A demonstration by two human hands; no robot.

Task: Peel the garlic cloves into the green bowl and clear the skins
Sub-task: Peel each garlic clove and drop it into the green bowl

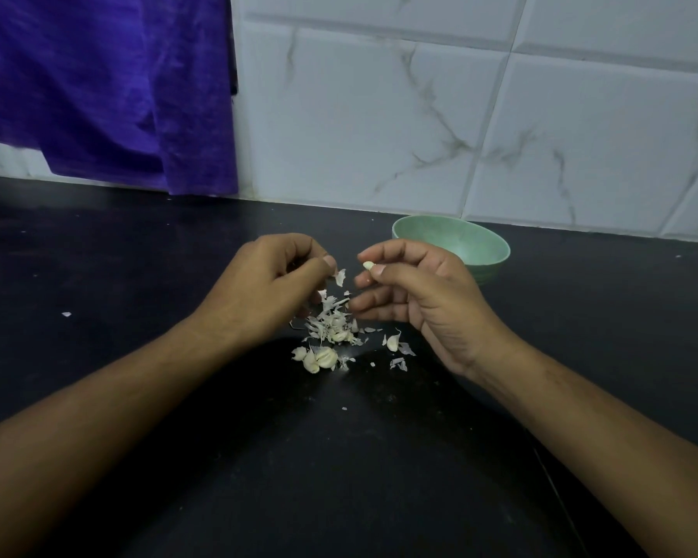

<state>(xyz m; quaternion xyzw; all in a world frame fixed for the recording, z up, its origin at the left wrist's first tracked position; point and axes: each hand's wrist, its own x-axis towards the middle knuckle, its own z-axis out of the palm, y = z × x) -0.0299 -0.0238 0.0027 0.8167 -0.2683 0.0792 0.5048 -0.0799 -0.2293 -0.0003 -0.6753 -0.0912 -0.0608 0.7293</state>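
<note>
Garlic clove (367,265) is being pinched by right hand (416,300); left hand (267,287) is pinching loose skin (340,277); green bowl (456,243) is sitting far right.

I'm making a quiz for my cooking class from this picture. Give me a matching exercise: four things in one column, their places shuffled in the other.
1 green bowl
2 garlic clove
3 pile of skins
4 purple cloth

A pinched in the right hand
B hanging, upper left
C on the counter between the left hand and the right
D behind the right hand, by the tiled wall

Pairs: 1-D, 2-A, 3-C, 4-B
</note>
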